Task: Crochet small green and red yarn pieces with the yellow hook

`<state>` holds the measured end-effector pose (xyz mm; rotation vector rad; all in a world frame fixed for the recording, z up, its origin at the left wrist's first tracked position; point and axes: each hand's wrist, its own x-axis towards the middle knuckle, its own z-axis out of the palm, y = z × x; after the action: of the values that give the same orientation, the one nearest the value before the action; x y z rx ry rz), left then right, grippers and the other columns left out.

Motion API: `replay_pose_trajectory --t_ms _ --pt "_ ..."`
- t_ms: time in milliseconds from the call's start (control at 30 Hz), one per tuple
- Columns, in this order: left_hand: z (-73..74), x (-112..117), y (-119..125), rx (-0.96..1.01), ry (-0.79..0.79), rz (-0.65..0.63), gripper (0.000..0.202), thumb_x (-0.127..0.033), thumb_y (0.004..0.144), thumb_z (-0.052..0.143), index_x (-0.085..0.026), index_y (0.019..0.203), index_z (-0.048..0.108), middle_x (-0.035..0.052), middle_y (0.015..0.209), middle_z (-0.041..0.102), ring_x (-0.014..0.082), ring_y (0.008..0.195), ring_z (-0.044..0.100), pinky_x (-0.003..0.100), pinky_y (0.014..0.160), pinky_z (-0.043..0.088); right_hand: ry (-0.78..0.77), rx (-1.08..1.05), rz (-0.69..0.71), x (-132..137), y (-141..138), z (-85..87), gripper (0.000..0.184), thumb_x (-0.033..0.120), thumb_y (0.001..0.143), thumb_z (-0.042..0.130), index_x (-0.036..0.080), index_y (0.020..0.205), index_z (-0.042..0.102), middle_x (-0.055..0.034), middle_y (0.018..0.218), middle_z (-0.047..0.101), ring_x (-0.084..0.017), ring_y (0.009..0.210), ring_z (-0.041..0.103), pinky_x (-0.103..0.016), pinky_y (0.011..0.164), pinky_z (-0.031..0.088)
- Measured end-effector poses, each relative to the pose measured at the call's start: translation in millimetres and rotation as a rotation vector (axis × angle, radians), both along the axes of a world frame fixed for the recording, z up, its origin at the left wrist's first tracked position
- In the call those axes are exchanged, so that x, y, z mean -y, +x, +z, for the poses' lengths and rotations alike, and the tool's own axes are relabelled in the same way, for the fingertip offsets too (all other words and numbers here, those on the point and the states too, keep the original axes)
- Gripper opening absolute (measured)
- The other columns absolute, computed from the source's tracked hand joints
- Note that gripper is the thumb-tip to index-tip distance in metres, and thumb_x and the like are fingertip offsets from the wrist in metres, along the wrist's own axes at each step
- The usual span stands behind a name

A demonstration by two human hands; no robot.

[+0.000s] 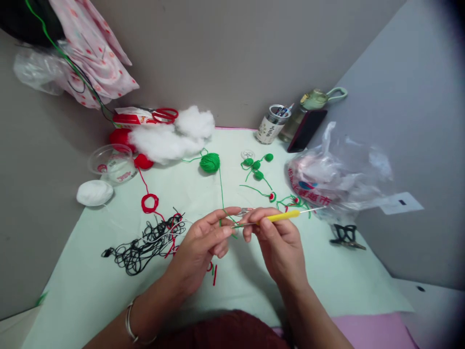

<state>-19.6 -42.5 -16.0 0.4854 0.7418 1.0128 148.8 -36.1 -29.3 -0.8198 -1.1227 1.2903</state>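
My right hand (278, 240) is closed round a crochet hook with a yellow handle (283, 216), its metal tip pointing left toward my other hand. My left hand (205, 240) pinches a strand of green yarn (222, 194) between thumb and fingers, just at the hook's tip. That strand runs up the table to a small green yarn ball (209, 162). Both hands hover over the pale green table cover (90, 286), close together.
Black tangled thread (145, 242) and red yarn (149, 202) lie left. White stuffing (170, 135), red scissors (165, 115), a plastic cup (111, 164) and a white ball (94, 192) sit at the back left. Small green crocheted pieces (257, 167), a plastic bag (334, 174), a jar (271, 124), a phone (307, 130) and a hair clip (347, 236) are right.
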Motion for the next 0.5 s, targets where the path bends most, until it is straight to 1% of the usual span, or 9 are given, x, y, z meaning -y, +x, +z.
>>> replay_pose_trajectory --t_ms 67,100,167,267,333,400,433,500 --pt "-0.1 1 0 -0.021 0.006 0.026 0.032 -0.023 0.085 0.081 -0.020 0.117 0.080 -0.0048 0.076 0.056 0.0019 0.052 0.034 0.019 0.050 0.031 0.064 0.083 -0.021 2 2 3.4 0.019 0.028 0.106 0.059 0.025 0.101 0.077 -0.0027 0.094 0.074 -0.014 0.073 0.070 -0.028 0.067 0.060" --pt "-0.5 1 0 -0.039 0.008 0.044 0.033 -0.023 0.085 0.082 -0.021 0.118 0.080 -0.0050 0.077 0.056 0.0021 0.052 0.035 0.019 0.050 0.031 0.128 0.164 -0.049 4 2 4.9 0.020 0.025 0.107 0.056 0.025 0.104 0.076 -0.0029 0.095 0.074 -0.014 0.074 0.071 -0.029 0.070 0.061" --pt "-1.3 2 1 -0.075 0.016 0.077 0.037 -0.021 0.085 0.082 -0.024 0.121 0.078 -0.0058 0.077 0.056 0.0023 0.052 0.037 0.018 0.049 0.031 0.314 0.392 -0.109 8 4 5.8 0.022 0.018 0.106 0.053 0.025 0.110 0.073 -0.0038 0.095 0.075 -0.017 0.081 0.073 -0.032 0.076 0.062" --pt "-1.3 3 2 -0.076 0.013 0.078 0.042 -0.023 0.084 0.084 -0.023 0.125 0.075 -0.0069 0.074 0.055 0.0025 0.051 0.035 0.018 0.048 0.030 0.633 0.761 -0.134 12 7 0.3 0.030 0.013 0.101 0.059 0.029 0.122 0.072 -0.0060 0.104 0.078 -0.022 0.095 0.076 -0.035 0.080 0.065" --pt "-0.4 3 2 -0.031 -0.022 0.039 0.044 -0.027 0.084 0.085 -0.020 0.125 0.073 -0.0081 0.069 0.052 0.0025 0.049 0.030 0.017 0.047 0.027 0.749 0.870 -0.138 14 8 -5.0 0.038 0.012 0.098 0.064 0.034 0.128 0.073 -0.0055 0.111 0.079 -0.023 0.099 0.077 -0.035 0.081 0.066" --pt "0.7 2 1 0.029 -0.063 -0.014 0.045 -0.029 0.082 0.087 -0.017 0.122 0.072 -0.0096 0.064 0.047 0.0025 0.049 0.025 0.017 0.046 0.024 0.752 0.876 -0.177 15 8 -7.3 0.043 0.010 0.096 0.065 0.036 0.129 0.073 -0.0048 0.111 0.078 -0.022 0.100 0.077 -0.035 0.084 0.066" --pt "1.0 2 0 0.049 -0.080 -0.030 0.044 -0.029 0.081 0.088 -0.016 0.120 0.072 -0.0102 0.063 0.045 0.0024 0.049 0.023 0.017 0.046 0.024 0.719 0.861 -0.206 15 7 -6.6 0.043 0.009 0.096 0.065 0.035 0.129 0.074 -0.0051 0.110 0.078 -0.022 0.100 0.076 -0.036 0.084 0.065" --pt "1.1 1 -1 0.054 -0.091 -0.025 0.040 -0.026 0.080 0.088 -0.015 0.116 0.072 -0.0104 0.063 0.045 0.0020 0.048 0.023 0.017 0.046 0.023 0.594 0.764 -0.231 13 7 -2.1 0.038 0.010 0.098 0.062 0.032 0.125 0.076 -0.0057 0.104 0.077 -0.023 0.097 0.074 -0.038 0.084 0.063"
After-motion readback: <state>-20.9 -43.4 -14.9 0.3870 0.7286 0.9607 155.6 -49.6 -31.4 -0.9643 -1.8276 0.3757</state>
